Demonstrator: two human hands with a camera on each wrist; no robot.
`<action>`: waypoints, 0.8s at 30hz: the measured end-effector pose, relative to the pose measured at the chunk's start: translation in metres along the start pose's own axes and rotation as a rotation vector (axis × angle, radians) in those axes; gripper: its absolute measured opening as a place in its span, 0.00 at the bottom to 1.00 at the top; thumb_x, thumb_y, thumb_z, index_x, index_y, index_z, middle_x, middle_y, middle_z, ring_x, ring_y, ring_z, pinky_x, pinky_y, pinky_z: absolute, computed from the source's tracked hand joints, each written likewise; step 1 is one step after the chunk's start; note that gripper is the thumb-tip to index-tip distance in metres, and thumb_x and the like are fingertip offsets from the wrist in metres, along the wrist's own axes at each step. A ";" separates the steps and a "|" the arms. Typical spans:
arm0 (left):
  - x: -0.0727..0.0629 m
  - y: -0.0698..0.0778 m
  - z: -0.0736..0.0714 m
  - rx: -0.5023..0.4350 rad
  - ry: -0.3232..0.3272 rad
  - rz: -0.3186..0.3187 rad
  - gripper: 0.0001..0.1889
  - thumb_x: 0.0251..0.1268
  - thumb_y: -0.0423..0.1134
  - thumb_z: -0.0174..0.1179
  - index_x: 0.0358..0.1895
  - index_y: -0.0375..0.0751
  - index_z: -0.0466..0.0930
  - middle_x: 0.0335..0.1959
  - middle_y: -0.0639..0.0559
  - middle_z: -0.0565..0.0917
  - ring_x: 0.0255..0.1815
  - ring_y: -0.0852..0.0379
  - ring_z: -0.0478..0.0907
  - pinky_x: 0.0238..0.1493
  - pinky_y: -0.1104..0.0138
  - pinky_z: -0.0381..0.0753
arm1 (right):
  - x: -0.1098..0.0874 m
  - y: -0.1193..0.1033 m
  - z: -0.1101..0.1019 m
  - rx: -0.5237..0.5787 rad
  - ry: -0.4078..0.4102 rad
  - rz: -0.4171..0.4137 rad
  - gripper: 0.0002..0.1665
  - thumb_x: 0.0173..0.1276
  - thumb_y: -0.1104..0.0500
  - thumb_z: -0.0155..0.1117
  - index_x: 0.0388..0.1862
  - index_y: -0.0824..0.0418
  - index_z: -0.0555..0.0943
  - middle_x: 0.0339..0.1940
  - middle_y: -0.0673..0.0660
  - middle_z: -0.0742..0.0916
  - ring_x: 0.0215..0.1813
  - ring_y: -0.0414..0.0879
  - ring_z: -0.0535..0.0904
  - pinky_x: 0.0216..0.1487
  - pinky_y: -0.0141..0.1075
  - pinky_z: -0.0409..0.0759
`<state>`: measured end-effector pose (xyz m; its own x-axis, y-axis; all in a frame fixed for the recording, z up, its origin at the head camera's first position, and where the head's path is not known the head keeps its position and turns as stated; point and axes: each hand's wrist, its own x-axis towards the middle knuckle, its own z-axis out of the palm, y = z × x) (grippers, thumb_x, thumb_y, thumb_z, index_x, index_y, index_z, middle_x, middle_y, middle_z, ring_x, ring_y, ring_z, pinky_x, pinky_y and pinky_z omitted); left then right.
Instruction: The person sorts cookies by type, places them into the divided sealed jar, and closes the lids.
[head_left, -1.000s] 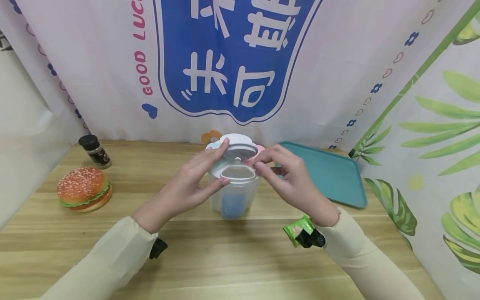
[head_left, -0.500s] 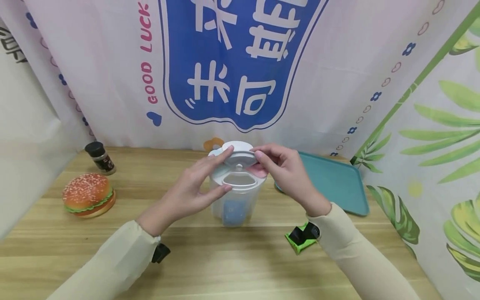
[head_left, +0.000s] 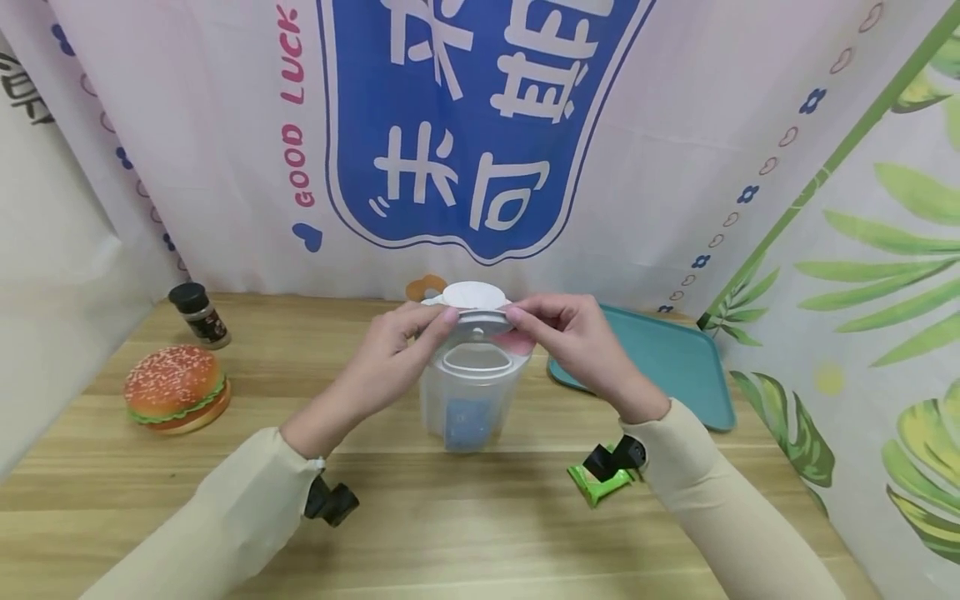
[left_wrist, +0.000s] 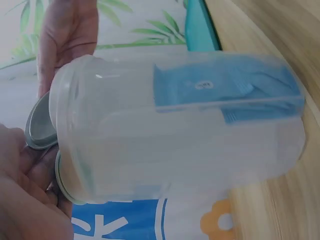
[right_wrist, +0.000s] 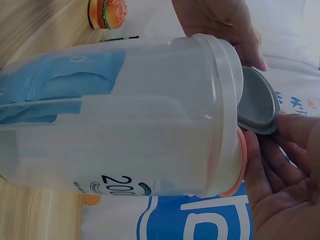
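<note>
A clear plastic storage canister (head_left: 480,392) stands upright on the table, with several blue packets (left_wrist: 210,85) inside near its bottom. One lid flap (head_left: 483,322), its grey underside showing, is raised over an uncovered opening in the white top. The left hand (head_left: 401,350) pinches the flap's left edge between thumb and fingers. Opposite it, the right hand (head_left: 577,346) pinches the right edge, seen close up as the grey flap (right_wrist: 257,95) in the right wrist view. Below the right fingers lies a pink flap (head_left: 516,342) on the canister's top.
A toy hamburger (head_left: 176,390) and a black-capped spice jar (head_left: 199,315) stand at the left. Behind the right hand lies a teal tray (head_left: 667,367). A green snack packet (head_left: 596,490) lies below the right wrist. A printed curtain (head_left: 247,167) hangs behind the table.
The left hand has moved its thumb up from the front rim to the raised flap's edge. The right hand has risen from beside the opening to that flap. The canister has stayed in place.
</note>
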<state>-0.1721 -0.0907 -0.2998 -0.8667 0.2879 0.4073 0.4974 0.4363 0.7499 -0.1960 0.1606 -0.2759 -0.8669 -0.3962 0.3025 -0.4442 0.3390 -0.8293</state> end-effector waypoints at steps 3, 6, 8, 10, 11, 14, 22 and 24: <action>0.002 0.001 -0.002 -0.016 -0.003 -0.018 0.16 0.83 0.42 0.54 0.52 0.40 0.90 0.51 0.42 0.90 0.54 0.46 0.83 0.56 0.57 0.80 | 0.002 0.000 -0.002 -0.006 -0.025 0.009 0.10 0.77 0.58 0.67 0.48 0.61 0.91 0.39 0.60 0.93 0.30 0.40 0.78 0.30 0.28 0.76; 0.003 0.001 -0.006 -0.022 -0.033 -0.024 0.15 0.83 0.43 0.55 0.49 0.40 0.91 0.47 0.43 0.91 0.49 0.48 0.82 0.52 0.59 0.79 | 0.003 -0.001 -0.003 0.004 -0.047 0.015 0.10 0.77 0.59 0.66 0.48 0.62 0.91 0.40 0.60 0.93 0.30 0.39 0.78 0.30 0.28 0.76; 0.005 0.001 -0.008 -0.020 -0.061 -0.023 0.16 0.83 0.44 0.55 0.50 0.41 0.91 0.45 0.44 0.91 0.46 0.49 0.80 0.50 0.59 0.79 | 0.003 -0.001 -0.005 0.006 -0.065 0.017 0.11 0.78 0.59 0.66 0.49 0.62 0.91 0.40 0.60 0.93 0.29 0.38 0.77 0.29 0.28 0.75; 0.005 0.000 -0.011 -0.025 -0.097 -0.028 0.16 0.83 0.45 0.55 0.52 0.43 0.91 0.46 0.46 0.92 0.46 0.51 0.80 0.51 0.59 0.80 | 0.003 0.000 -0.007 0.003 -0.086 0.015 0.11 0.78 0.59 0.65 0.49 0.62 0.91 0.40 0.60 0.93 0.30 0.39 0.77 0.30 0.28 0.76; 0.006 0.000 -0.012 -0.030 -0.115 -0.028 0.16 0.83 0.46 0.55 0.54 0.43 0.91 0.47 0.47 0.92 0.48 0.51 0.81 0.53 0.58 0.81 | 0.003 0.000 -0.008 -0.003 -0.099 0.014 0.11 0.78 0.59 0.65 0.49 0.62 0.91 0.41 0.60 0.93 0.30 0.39 0.79 0.31 0.28 0.78; 0.007 0.000 -0.016 -0.047 -0.174 -0.028 0.17 0.83 0.47 0.56 0.60 0.46 0.88 0.55 0.50 0.91 0.55 0.52 0.82 0.60 0.53 0.83 | 0.003 0.000 -0.011 -0.012 -0.134 0.009 0.11 0.78 0.59 0.65 0.50 0.61 0.91 0.43 0.59 0.94 0.35 0.39 0.84 0.38 0.28 0.85; 0.010 -0.004 -0.027 0.002 -0.298 -0.021 0.16 0.80 0.47 0.59 0.63 0.51 0.87 0.68 0.47 0.84 0.74 0.42 0.76 0.74 0.39 0.76 | 0.000 0.004 -0.014 0.013 -0.222 -0.039 0.13 0.77 0.62 0.65 0.56 0.62 0.89 0.53 0.59 0.93 0.49 0.38 0.90 0.53 0.32 0.90; 0.010 -0.005 -0.029 0.021 -0.326 -0.019 0.16 0.80 0.46 0.60 0.64 0.52 0.86 0.70 0.45 0.83 0.76 0.40 0.75 0.74 0.38 0.75 | -0.001 0.007 -0.013 0.003 -0.238 -0.073 0.13 0.76 0.63 0.66 0.56 0.62 0.89 0.54 0.59 0.93 0.53 0.38 0.89 0.54 0.32 0.90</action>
<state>-0.1847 -0.1148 -0.2842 -0.8194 0.5361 0.2027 0.4852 0.4606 0.7433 -0.2014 0.1746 -0.2757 -0.7548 -0.6095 0.2426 -0.5028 0.2999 -0.8107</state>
